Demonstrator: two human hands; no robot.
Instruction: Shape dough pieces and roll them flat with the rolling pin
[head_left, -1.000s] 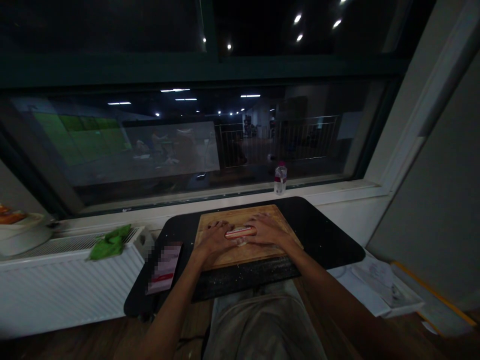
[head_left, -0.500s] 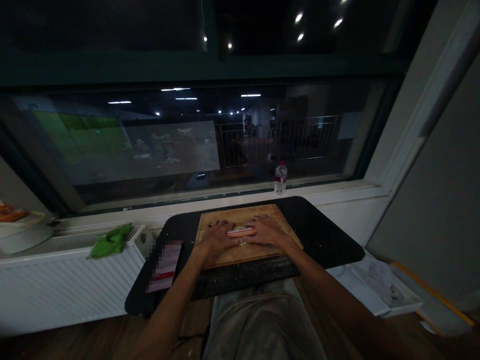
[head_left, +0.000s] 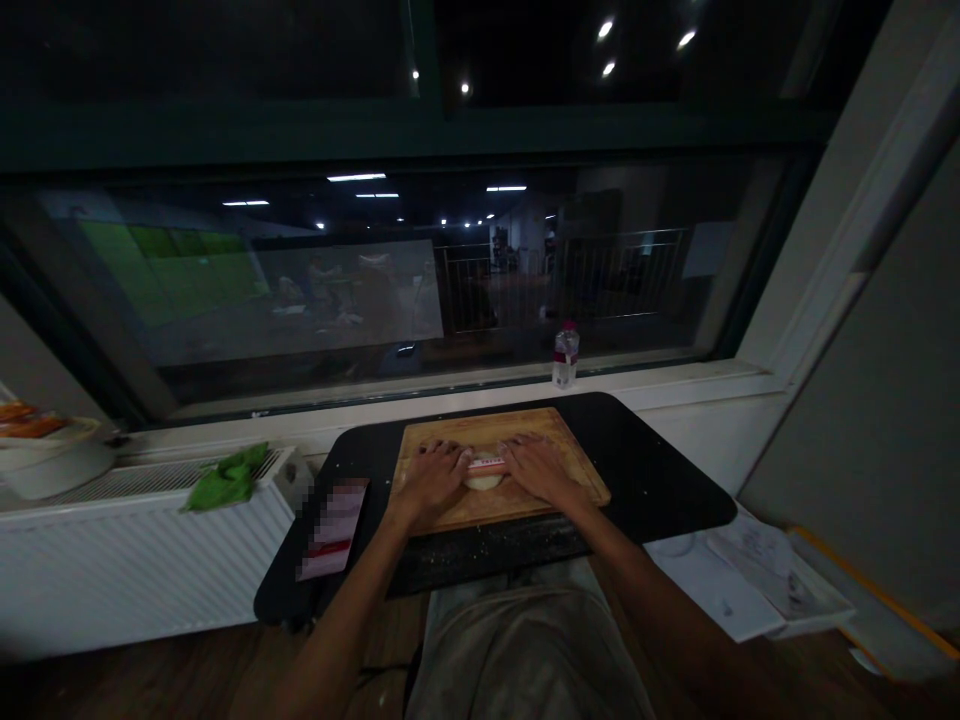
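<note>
Unfortunately, no writing is readable: the label on the red roller (head_left: 487,463) and on the water bottle (head_left: 565,357) is too small, and the card (head_left: 334,530) at 8 o'clock is blurred. The left hand (head_left: 433,480) and right hand (head_left: 537,468) lie palm down on the roller ends, with fingers stretched, not clenched. The roller rests on pale dough (head_left: 484,483) in the middle of a wooden board (head_left: 480,425) on a black table (head_left: 660,480) under a dark window (head_left: 375,290). A green cloth (head_left: 225,480) lies at 9 o'clock. Compared with 0.5 s ago, the 2 hands are closer together.
</note>
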